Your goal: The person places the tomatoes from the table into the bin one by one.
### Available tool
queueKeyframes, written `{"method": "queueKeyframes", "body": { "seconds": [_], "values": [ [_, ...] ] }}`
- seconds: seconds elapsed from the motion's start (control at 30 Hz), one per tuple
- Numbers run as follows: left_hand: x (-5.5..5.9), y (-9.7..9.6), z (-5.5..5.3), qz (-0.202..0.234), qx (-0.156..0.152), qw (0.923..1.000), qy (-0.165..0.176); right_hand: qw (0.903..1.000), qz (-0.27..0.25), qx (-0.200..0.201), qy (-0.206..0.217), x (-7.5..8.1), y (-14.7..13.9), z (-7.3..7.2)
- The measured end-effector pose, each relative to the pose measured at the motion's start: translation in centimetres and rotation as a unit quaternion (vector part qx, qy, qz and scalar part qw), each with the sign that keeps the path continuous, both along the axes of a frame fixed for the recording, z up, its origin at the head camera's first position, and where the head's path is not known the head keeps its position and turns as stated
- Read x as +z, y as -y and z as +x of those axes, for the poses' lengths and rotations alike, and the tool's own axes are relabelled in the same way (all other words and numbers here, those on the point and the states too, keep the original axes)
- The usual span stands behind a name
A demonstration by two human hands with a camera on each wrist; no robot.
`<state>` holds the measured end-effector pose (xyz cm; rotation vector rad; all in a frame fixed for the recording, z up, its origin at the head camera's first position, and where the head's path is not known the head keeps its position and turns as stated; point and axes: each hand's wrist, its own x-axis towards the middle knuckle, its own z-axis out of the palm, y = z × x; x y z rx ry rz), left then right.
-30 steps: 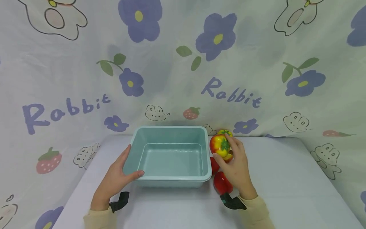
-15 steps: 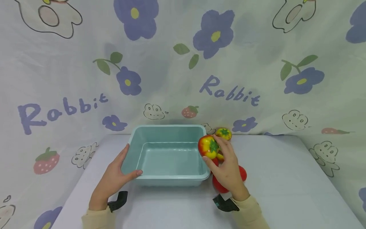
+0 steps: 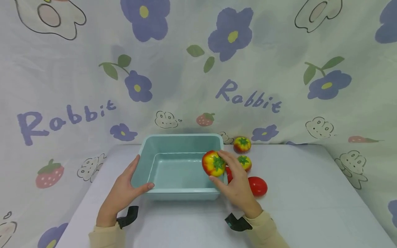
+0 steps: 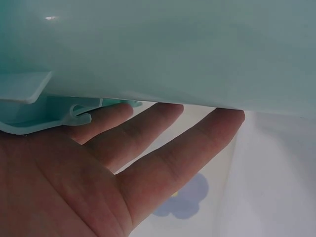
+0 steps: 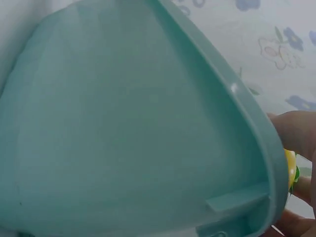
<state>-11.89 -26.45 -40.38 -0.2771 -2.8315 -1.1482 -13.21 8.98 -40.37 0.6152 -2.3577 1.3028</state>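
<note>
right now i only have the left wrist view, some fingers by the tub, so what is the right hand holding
Observer: The right hand pinches a red-and-yellow fruit.
Operator: where is that compared to the tub
Observer: In the head view it shows against the right end of the tub; how high it is held I can't tell.
Operator: anything else over on that side
Observer: Yes, right of the tub are two similar fruits and a plain red one.
</note>
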Motion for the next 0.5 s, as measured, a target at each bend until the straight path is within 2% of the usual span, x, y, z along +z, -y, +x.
{"method": "queueKeyframes", "body": {
  "seconds": [0.17, 0.37, 0.5],
  "values": [
    [0.03, 0.02, 0.02, -0.003, 0.0, 1.0, -0.004, 0.9996, 0.019, 0.006, 0.017, -0.25, 0.5, 0.14],
    [0.07, 0.0, -0.1, -0.013, 0.007, 0.9999, -0.002, 0.9988, 0.038, -0.014, 0.029, -0.48, 0.62, 0.21],
    [0.09, -0.01, -0.12, -0.019, 0.011, 0.9998, 0.002, 0.9986, 0.04, -0.01, 0.032, -0.6, 0.53, 0.17]
  ]
}}
